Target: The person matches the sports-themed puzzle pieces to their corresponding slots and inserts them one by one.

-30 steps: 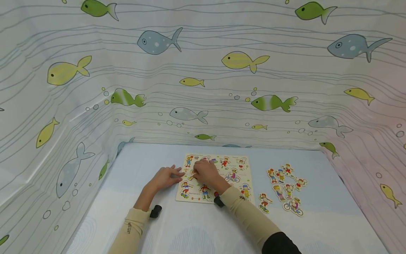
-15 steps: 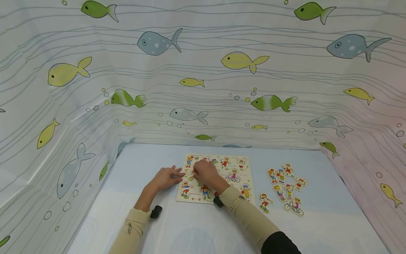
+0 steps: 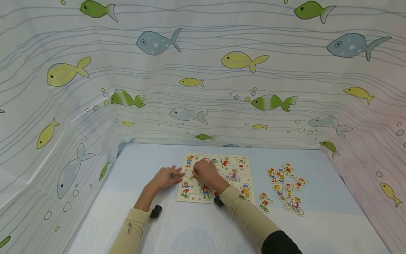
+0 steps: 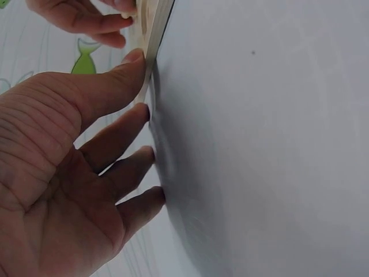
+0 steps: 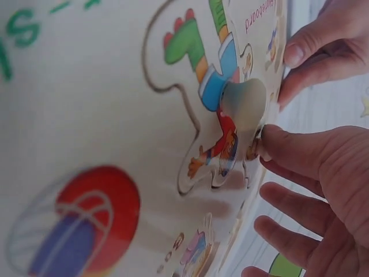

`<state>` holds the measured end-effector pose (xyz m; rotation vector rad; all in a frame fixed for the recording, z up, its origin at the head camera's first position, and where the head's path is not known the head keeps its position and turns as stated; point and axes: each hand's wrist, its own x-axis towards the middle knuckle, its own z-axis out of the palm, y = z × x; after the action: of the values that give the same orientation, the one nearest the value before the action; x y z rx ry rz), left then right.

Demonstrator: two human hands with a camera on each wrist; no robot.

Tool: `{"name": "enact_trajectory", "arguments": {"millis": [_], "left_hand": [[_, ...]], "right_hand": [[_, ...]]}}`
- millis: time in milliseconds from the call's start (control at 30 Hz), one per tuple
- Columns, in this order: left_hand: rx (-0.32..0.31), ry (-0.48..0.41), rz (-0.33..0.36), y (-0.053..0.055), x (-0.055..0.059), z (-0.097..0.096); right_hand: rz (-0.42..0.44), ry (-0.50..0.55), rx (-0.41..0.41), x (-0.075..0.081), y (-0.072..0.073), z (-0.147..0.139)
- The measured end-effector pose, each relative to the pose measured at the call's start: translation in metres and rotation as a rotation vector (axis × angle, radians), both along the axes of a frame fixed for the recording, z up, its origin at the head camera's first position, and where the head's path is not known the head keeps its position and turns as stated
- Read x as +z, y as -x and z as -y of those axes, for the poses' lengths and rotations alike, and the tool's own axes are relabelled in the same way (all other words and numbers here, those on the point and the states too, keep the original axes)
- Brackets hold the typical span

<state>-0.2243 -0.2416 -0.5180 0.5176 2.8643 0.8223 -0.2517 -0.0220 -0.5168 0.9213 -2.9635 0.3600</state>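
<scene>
I have the puzzle board [image 3: 245, 177] lying flat on the pale tablecloth [image 3: 323, 197], a cream sheet with bright sporting children and small printed words across its face. My right-wrist feed gives one figure [image 5: 210, 95] up close: red top, blue shorts, green boots, a cut outline around it and a pale rounded knob [image 5: 247, 103] standing up from it. A red-and-blue ball [image 5: 104, 219] shows on the same board.

The left hand [image 3: 166, 178] is at the board's left edge, fingers relaxed and spread, grasping nothing; I see its thumb touching the board's edge and the other fingertips meeting the cloth. The right hand [image 3: 207, 171] is over the board's left half, thumb and forefinger closed in a pinch on a small pale part [image 5: 263, 153], the remaining fingers apart and loosely extended. The hand hides most of that part from me, so it is probably another knob, though I can't be certain.

To the right of the board I count a loose group of cut-out figures [image 3: 288, 191] lying on the cloth; a skateboarder [image 3: 264, 203] is nearest the board, and a cyclist [image 3: 294, 206] lies farther right.
</scene>
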Motion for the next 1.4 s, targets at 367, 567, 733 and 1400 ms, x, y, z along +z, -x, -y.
{"name": "enact_trajectory", "arguments": {"millis": [367, 567, 733, 1400], "left_hand": [[-0.022, -0.004, -0.017, 0.002, -0.001, 0.002], [-0.018, -0.010, -0.010, 0.001, 0.000, 0.002], [-0.031, -0.013, -0.017, 0.001, 0.000, 0.001], [-0.021, -0.010, -0.023, 0.001, 0.001, 0.002]], "right_hand": [[0.030, 0.042, -0.012, 0.016, -0.008, -0.017], [-0.022, 0.045, 0.006, 0.024, -0.015, -0.033], [-0.060, 0.047, 0.008, 0.029, -0.022, -0.048], [-0.087, 0.072, 0.010, 0.035, -0.038, -0.092]]}}
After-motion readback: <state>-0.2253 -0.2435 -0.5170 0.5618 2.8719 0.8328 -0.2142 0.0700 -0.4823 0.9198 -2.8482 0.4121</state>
